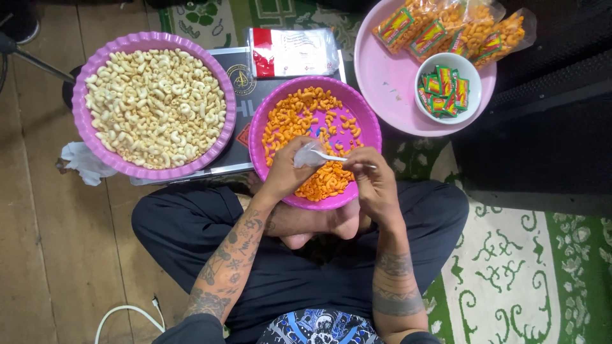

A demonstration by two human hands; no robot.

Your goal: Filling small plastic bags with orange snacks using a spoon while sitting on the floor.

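Over the purple bowl (261,130) of orange snacks, two hands worked a small clear bag (307,155) and a white spoon (341,158).

Seated cross-legged on the floor, the person held the left hand (285,172) closed around the little clear plastic bag, just above the near part of the bowl, while the right hand (373,181) pinched the handle of the spoon, its tip at the bag's mouth. Orange curled snacks (293,118) covered much of that bowl. Beside it, to the left, a larger purple bowl (83,127) was heaped with pale curled snacks (156,105). Behind lay a flat packet of clear bags (292,52). On the right, a pink tray (389,83) carried filled snack packets (446,28) and a white bowl (426,71) of small green and red sachets (445,89).
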